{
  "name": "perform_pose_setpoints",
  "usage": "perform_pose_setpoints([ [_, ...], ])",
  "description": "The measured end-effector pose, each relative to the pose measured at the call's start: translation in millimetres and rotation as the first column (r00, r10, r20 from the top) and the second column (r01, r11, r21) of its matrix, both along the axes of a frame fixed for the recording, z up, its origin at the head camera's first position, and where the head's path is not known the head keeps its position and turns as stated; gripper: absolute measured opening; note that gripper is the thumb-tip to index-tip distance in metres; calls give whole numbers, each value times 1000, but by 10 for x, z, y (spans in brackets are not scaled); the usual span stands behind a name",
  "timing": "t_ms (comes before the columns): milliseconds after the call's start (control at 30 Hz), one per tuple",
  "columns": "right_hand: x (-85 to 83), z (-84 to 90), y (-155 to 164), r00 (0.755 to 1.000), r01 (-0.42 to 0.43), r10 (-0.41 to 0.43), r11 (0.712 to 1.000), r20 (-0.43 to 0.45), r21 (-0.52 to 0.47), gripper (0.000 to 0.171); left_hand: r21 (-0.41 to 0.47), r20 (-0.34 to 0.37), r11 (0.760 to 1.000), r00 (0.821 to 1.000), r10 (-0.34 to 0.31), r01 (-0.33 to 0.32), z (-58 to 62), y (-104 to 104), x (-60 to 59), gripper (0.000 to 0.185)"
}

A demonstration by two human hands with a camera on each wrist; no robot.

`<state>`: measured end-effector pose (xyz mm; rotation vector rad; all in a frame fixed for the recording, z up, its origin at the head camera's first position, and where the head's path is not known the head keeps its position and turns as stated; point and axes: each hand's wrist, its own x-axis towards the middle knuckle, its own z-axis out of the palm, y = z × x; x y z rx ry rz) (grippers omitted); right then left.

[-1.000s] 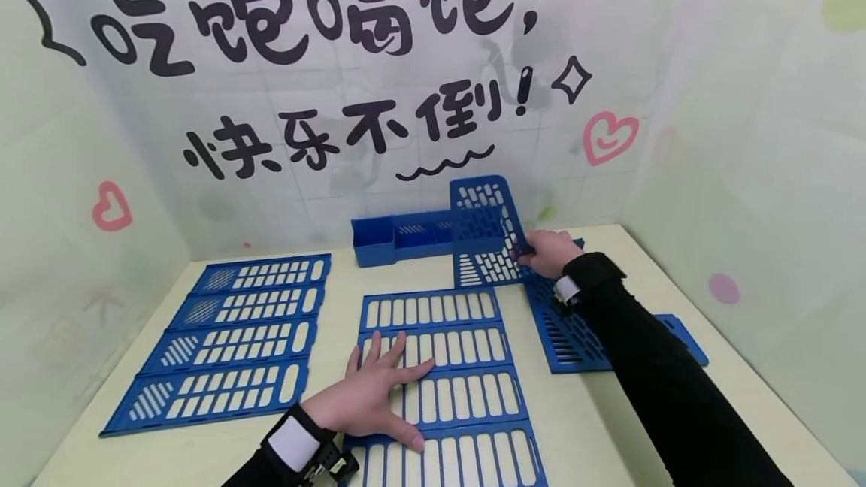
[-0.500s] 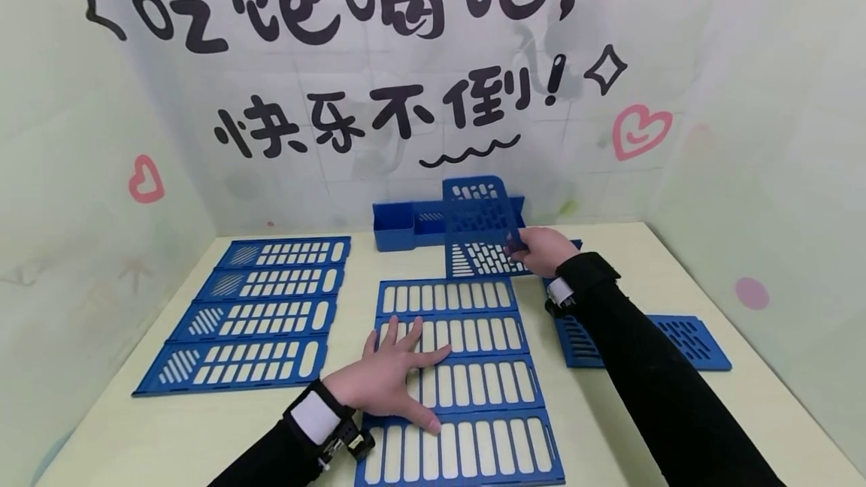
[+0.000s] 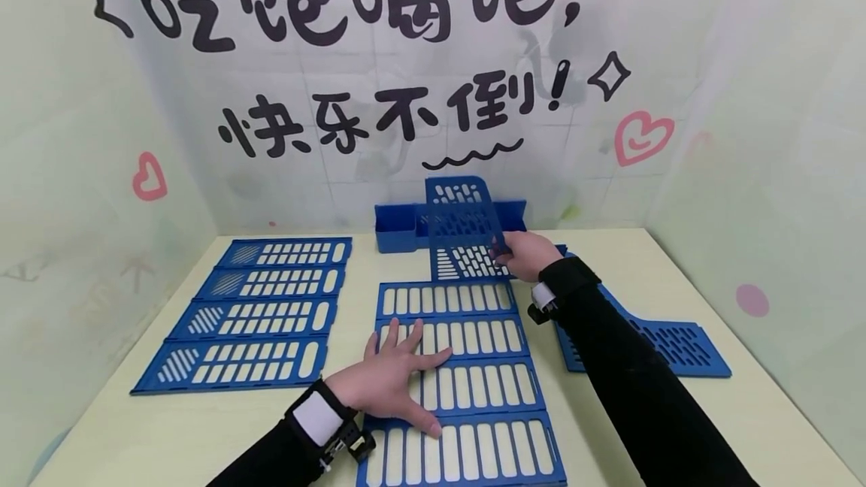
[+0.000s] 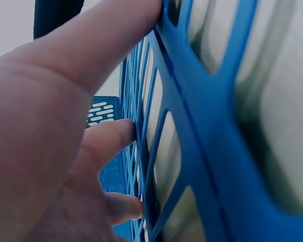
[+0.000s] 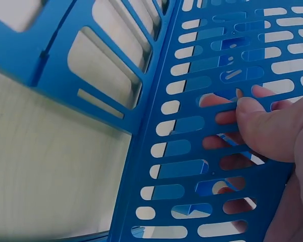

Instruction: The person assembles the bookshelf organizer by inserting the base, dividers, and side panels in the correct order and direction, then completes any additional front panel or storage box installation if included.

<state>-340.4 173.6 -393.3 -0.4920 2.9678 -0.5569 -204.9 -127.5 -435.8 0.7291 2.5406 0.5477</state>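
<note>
Nearest, the left hand (image 3: pixel 386 385) lies flat on the big slotted panel (image 3: pixel 460 374) in the middle of the table (image 3: pixel 108 442). Its fingers are spread wide and straight, pressing down on the panel's second and third rows from the near edge; the thumb points right along a bar. The left wrist view shows the same: fingertips (image 4: pixel 126 136) laid against the blue bars, gripping nothing. A black sleeve and a wrist strap run back from that hand towards the near edge.

To the left, well apart from the big panel, a second panel (image 3: pixel 250 314) of four rows lies flat on the table. To the right, a dark blue grid piece (image 3: pixel 676 344) lies flat, partly hidden under the right forearm.

Further off, the right hand (image 3: pixel 531 254) holds a smaller perforated panel (image 3: pixel 463 228) by its right edge. The right wrist view shows the thumb (image 5: pixel 265 131) on the near face and the other fingers behind, seen through the slots, so the hand pinches it. This panel is tilted up, its lower edge just beyond the far edge of the big panel; whether the two touch I cannot tell.

Behind it, against the wall, stands a blue tray (image 3: pixel 395 228), partly covered by the raised panel.
</note>
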Motion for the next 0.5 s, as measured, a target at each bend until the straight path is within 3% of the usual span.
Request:
perform_pose_setpoints([
  [367, -57, 16, -132, 999, -26, 26, 1000, -28, -4, 28, 28, 16, 1000, 1000, 12, -13, 61, -98, -22, 106],
  [500, -48, 47, -119, 999, -42, 44, 996, -27, 74, 34, 41, 22, 999, 1000, 10, -11, 30, -101, -25, 106],
])
